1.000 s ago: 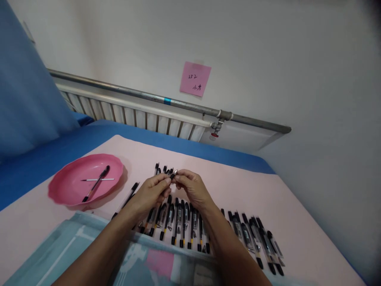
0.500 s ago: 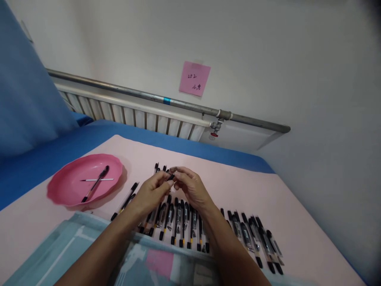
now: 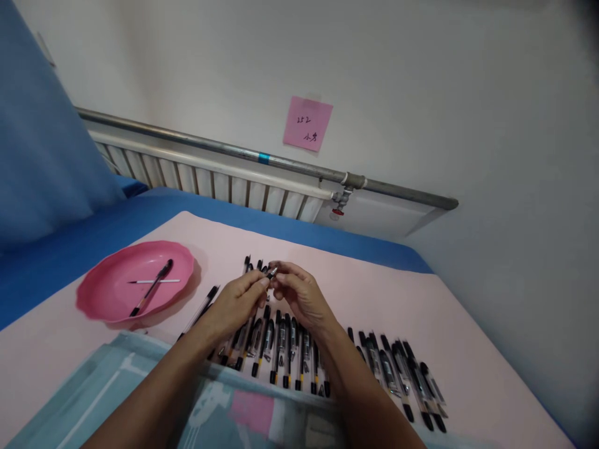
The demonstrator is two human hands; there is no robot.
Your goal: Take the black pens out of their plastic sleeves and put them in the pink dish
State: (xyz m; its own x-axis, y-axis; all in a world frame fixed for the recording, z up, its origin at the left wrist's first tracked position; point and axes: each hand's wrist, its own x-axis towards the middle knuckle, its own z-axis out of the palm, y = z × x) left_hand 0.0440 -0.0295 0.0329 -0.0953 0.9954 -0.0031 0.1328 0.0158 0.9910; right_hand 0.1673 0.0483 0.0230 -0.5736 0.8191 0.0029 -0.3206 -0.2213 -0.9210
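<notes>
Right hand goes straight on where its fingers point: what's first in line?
The small pen pinched between both hands; the right hand points at it and touches it. Right behind is the left hand, though depth is unclear.

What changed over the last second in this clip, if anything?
Barely anything. The left hand and right hand still pinch the pen between them; its silvery tip dipped slightly half a second ago and now pokes up again. Nothing was taken up or let go. The pink dish, the black pen in it and the row of pens on the table stayed put.
</notes>
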